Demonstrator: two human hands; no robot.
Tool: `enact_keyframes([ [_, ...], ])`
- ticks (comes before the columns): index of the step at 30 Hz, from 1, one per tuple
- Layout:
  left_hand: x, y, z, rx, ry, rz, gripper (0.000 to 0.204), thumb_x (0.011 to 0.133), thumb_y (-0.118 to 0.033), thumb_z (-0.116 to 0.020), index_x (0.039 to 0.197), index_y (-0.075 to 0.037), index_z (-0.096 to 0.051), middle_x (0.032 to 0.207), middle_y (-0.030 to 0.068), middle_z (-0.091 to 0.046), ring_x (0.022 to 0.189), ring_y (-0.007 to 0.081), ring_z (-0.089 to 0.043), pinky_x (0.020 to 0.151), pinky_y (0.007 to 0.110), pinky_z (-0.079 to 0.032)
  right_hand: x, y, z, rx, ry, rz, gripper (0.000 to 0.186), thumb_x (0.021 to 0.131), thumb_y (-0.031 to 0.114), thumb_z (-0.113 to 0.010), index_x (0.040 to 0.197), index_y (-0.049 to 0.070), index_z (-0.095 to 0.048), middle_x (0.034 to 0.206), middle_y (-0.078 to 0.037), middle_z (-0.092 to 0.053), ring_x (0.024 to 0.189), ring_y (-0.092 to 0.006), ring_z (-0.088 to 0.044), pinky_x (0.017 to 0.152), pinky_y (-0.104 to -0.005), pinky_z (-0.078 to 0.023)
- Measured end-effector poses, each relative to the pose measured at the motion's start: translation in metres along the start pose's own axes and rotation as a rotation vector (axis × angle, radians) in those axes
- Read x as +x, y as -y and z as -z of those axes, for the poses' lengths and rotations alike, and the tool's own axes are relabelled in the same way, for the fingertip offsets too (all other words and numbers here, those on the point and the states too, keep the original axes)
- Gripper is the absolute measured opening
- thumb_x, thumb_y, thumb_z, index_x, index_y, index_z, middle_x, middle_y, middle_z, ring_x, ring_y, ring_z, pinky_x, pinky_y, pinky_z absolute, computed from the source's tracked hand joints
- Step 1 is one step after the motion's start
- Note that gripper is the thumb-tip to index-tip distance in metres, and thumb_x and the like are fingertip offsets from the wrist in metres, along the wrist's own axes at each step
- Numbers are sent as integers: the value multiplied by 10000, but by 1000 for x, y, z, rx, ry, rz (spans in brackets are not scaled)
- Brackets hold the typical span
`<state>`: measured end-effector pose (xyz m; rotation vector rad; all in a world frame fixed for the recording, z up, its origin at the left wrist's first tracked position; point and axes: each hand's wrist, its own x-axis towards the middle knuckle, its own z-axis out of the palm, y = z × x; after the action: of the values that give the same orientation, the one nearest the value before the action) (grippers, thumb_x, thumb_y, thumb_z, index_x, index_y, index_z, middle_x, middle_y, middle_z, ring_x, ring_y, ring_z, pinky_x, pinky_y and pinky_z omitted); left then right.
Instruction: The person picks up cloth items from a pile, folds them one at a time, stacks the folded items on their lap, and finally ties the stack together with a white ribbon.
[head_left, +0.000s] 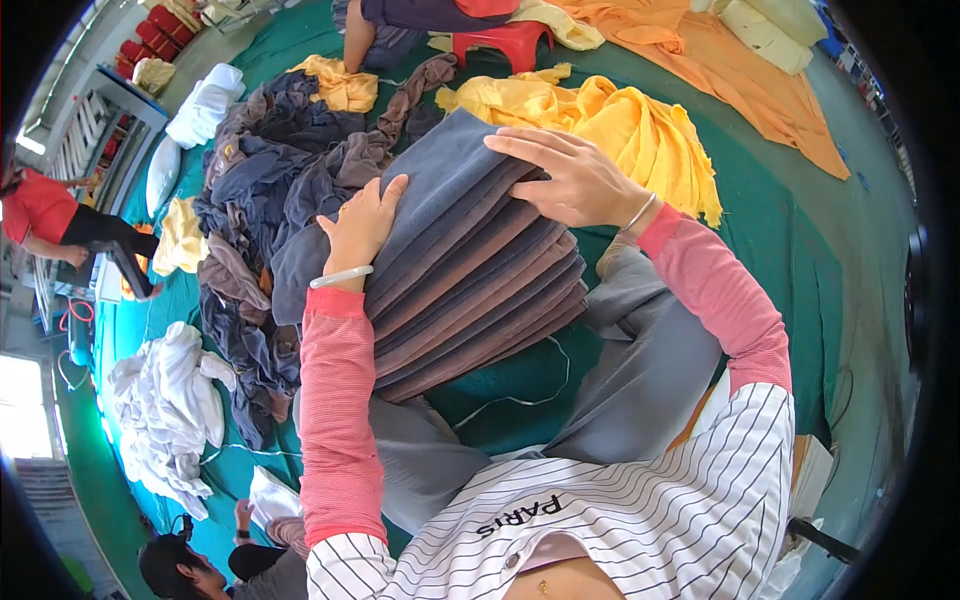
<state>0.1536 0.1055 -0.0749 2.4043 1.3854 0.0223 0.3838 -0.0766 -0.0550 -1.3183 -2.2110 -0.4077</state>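
Note:
A tall stack of folded cloths (480, 260), dark blue-grey and brown in alternating layers, leans fanned out in front of my crossed legs. On its top lies a dark blue-grey cloth (435, 160). My left hand (362, 222) rests on the left part of this top cloth, thumb spread from the other fingers, some of which are partly hidden. At the upper right edge of the stack, my right hand (575, 175) lies with its fingers stretched over the cloth. Both hands touch the fabric.
Loose dark cloths (270, 170) are heaped to the left, yellow cloth (620, 130) beyond the stack, white cloth (170, 405) farther left. A person sits by a red stool (505, 45); other people are at left (50, 215) and lower left. Green sheeting (770, 260) covers the floor.

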Motion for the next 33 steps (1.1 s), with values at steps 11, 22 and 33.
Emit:
enact_keyframes([
  [11, 5, 0, -4, -9, -46, -16, 698, 880, -639, -243, 1226, -86, -494, 1271, 165, -507, 1208, 372, -436, 986, 687, -81, -9, -3, -19, -50, -94, -41, 60, 709, 113, -651, 767, 128, -649, 1365, -40, -419, 1274, -206, -369, 1050, -369, -332],
  [22, 4, 1, -4, -10, -75, -41, 663, 887, -620, -260, 1180, -86, -520, 1240, 174, -528, 1185, 380, -455, 987, 675, -126, -17, -2, -13, -8, 81, 15, 89, 688, 160, -689, 774, 152, -671, 1364, -38, -420, 1308, -188, -318, 1097, -417, -257],
  [33, 7, 7, -3, -9, -63, -26, 661, 886, -617, -260, 1189, -89, -518, 1240, 174, -528, 1178, 383, -461, 986, 672, -136, -23, 4, -24, -77, 101, 70, 86, 670, 171, -647, 753, 155, -664, 1379, -22, -404, 1306, -193, -323, 1096, -436, -238],
])
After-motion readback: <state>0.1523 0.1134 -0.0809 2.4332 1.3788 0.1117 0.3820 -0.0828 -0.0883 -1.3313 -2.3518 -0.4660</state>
